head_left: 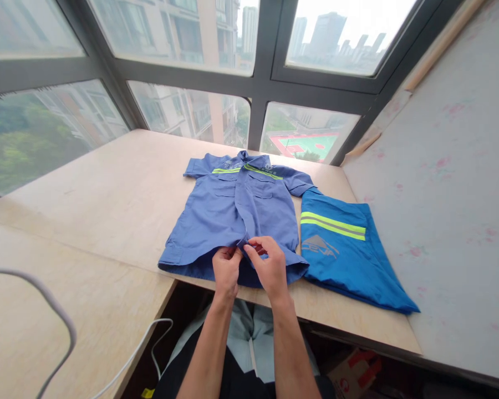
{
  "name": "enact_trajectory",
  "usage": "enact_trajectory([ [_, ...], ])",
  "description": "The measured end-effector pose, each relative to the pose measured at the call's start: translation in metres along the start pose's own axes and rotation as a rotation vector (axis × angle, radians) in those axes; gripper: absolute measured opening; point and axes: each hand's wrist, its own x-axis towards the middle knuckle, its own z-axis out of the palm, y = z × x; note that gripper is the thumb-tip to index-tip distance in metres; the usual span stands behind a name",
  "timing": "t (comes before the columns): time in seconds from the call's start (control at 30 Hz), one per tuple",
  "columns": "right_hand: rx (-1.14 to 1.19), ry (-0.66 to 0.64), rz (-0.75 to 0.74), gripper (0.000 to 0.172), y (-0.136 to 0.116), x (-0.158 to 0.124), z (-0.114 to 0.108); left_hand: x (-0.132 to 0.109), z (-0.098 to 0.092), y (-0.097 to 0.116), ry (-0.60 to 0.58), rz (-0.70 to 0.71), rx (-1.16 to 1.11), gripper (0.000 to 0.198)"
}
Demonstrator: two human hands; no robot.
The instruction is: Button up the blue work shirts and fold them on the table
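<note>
A blue short-sleeved work shirt (208, 221) lies front side up on the wooden tabletop, its collar toward the window and its hem toward me. Yellow reflective strips cross its chest above two flap pockets. At the middle of the hem, my left hand (225, 270) pinches the lower front edge. My right hand (271, 266) is closed on the same edge close beside it, thumb and fingers together at the placket's lower end. The hem is lifted a little there, showing the darker inside. Whether a button sits between the fingertips is hidden.
Right of the shirt lies a folded brighter-blue garment (345, 260) with a reflective band, touching the sleeve. Windows (183, 111) line the back, and a papered wall (449, 221) stands at right. A white cable (137, 349) hangs at the front left edge of the tabletop (87, 221).
</note>
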Motion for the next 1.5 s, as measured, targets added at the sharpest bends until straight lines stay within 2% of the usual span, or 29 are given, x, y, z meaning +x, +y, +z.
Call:
enact_trajectory([
  [0.23,0.027,0.011,0.071,0.009,0.006,0.006,0.003,-0.004,-0.001,0.013,-0.029,0.036,0.160,0.028],
  [0.33,0.037,0.033,0.097,0.009,0.007,0.007,0.003,-0.006,-0.004,0.025,-0.096,0.031,0.348,0.028],
  [0.43,-0.002,0.083,0.054,0.010,0.007,0.007,0.002,-0.012,-0.009,0.042,-0.166,0.049,0.632,0.030],
  [0.53,-0.028,0.134,-0.027,0.010,0.004,0.006,0.002,-0.023,-0.012,0.058,-0.100,0.205,0.805,0.032],
  [0.63,-0.039,0.165,-0.111,0.011,0.002,0.004,0.003,-0.032,-0.009,0.067,-0.037,0.457,0.830,0.027],
  [0.7,-0.048,0.169,-0.155,0.011,0.001,0.002,0.004,-0.035,-0.005,0.067,-0.040,0.611,0.840,0.023],
  [0.77,-0.053,0.166,-0.193,0.011,0.002,0.000,0.005,-0.034,-0.001,0.062,-0.082,0.690,0.862,0.026],
  [0.83,-0.062,0.164,-0.223,0.014,0.004,-0.002,0.006,-0.030,0.001,0.055,-0.136,0.670,0.872,0.028],
  [0.9,-0.079,0.166,-0.238,0.017,0.006,-0.003,0.006,-0.024,0.000,0.046,-0.164,0.589,0.837,0.026],
  [1.13,-0.084,0.199,-0.220,0.012,0.012,-0.004,0.005,-0.015,-0.003,0.034,-0.161,0.312,0.632,0.027],
  [1.37,-0.038,0.182,-0.186,0.014,0.012,-0.006,0.003,-0.017,0.004,0.033,-0.174,0.183,0.497,0.033],
  [1.5,-0.014,0.160,-0.165,0.014,0.012,-0.007,0.003,-0.016,0.004,0.025,-0.122,0.181,0.431,0.033],
])
